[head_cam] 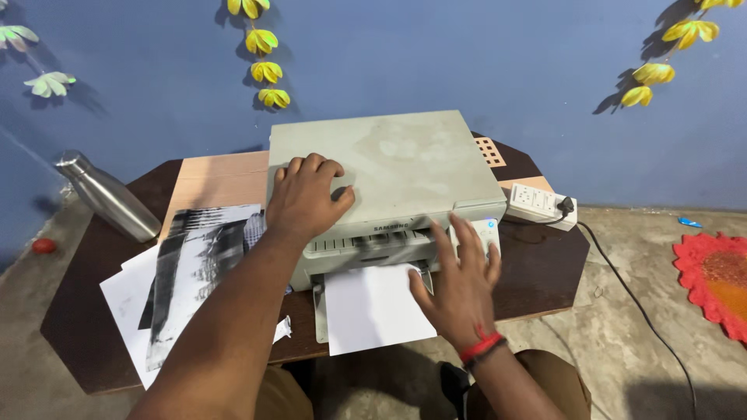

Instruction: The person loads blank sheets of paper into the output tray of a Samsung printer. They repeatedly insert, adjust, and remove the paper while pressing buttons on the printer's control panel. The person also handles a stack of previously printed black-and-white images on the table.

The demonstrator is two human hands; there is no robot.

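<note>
Resting left hand (305,198) flat on printer (389,175) lid — right hand (459,284) splayed, touching white paper (369,307).

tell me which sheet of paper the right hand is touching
The blank white sheet in the printer's front tray, under the right hand. The other sheets, one printed dark, lie left of the printer, untouched.

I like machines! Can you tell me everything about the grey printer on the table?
The boxy pale-grey plastic printer sits flat on a dark wooden table. Its flat lid is closed and smudged. A white paper sheet lies in its front tray. The left hand rests on the lid; the right hand touches the front.
</note>
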